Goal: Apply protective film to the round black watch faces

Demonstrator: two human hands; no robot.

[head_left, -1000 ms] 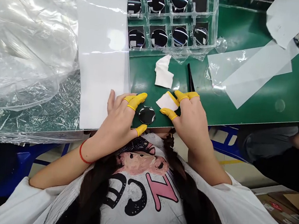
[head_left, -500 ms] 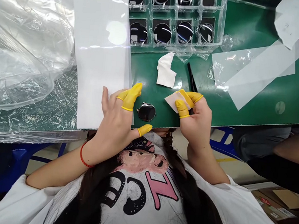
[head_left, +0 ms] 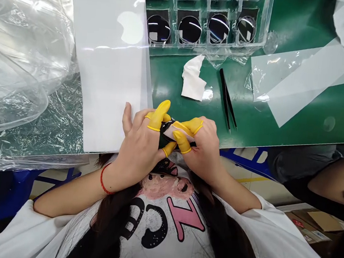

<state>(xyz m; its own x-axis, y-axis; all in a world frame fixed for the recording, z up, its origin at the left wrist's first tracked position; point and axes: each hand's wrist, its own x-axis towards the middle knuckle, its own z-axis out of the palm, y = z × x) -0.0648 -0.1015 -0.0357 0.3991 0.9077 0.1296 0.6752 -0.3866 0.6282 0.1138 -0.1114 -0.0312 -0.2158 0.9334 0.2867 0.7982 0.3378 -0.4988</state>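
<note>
My left hand [head_left: 142,142], with yellow finger cots on the thumb and two fingers, closes around the edge of a small round dark glossy disc [head_left: 166,127]. Most of that disc is hidden by fingers. My right hand [head_left: 202,148], also in yellow finger cots, pinches a folded pad, pale pink on one face and yellow on the other [head_left: 174,131], against the disc. Black tweezers [head_left: 227,98] lie on the green table to the right of my hands. A crumpled white wipe [head_left: 193,80] lies beyond them.
At the back, a clear compartment tray [head_left: 205,53] holds several round dark discs [head_left: 190,29]. White sheets [head_left: 109,82] and crinkled clear plastic [head_left: 24,50] cover the left side. Translucent sheets [head_left: 304,81] lie at right. A person's leg [head_left: 331,181] is beside the table [head_left: 251,128].
My right hand has moved left, bringing the folded pad onto the disc by my left hand. The disc now looks tilted and mostly covered. The tweezers show fully.
</note>
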